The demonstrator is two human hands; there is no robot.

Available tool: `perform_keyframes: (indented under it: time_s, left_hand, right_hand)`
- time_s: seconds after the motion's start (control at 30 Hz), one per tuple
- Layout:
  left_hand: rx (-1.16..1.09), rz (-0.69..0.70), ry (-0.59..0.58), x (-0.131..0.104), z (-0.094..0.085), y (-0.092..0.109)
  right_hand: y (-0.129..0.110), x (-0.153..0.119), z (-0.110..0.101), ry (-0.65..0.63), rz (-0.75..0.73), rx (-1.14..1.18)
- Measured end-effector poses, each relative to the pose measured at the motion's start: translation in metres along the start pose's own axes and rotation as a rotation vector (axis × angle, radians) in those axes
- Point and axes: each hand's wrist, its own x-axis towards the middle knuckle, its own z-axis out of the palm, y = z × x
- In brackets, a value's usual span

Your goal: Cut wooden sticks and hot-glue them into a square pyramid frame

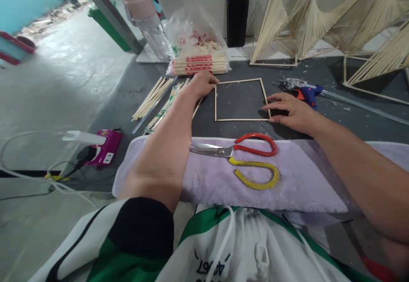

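A four-sided frame of thin wooden sticks [242, 120] lies flat on the dark table [204, 130]. At its upper left corner is my left hand [204, 84], fingers curled together with the tips by the corner; whether they pinch a stick is unclear. My right hand [286, 109] rests at the frame's right side, fingers spread, the tips touching the right stick and the lower right corner. Scissors with one red and one yellow handle [255, 151] lie on a lilac towel [306, 175] nearer to me. Behind my right hand is a blue glue gun [311, 94].
Loose sticks [151, 99] and a green-printed packet [168, 105] lie left, beside a pink power socket [108, 148]. Along the back stand a bottle [148, 26], a bag of sticks [201, 62], a black phone [238, 14] and several stick structures [309, 30].
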Motion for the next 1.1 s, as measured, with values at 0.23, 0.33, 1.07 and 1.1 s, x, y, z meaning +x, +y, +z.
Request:
perform_keyframes:
  time_s: [0.23, 0.33, 1.07, 1.1]
  left_hand:
    - [0.009, 0.073, -0.054, 0.001, -0.005, -0.006]
    - [0.033, 0.112, -0.096, 0.002, -0.008, -0.01]
    - [0.024, 0.133, -0.144, 0.002, -0.011, -0.013]
    - [0.019, 0.128, -0.146, 0.002, -0.011, -0.013]
  right_hand:
    - [0.0, 0.0, 0.001, 0.003, 0.02, 0.038]
    - [-0.002, 0.0, 0.001, 0.0, 0.018, 0.05]
    - [-0.004, 0.0, 0.0, -0.059, -0.006, 0.107]
    - [-0.003, 0.0, 0.0, -0.066, -0.003, 0.102]
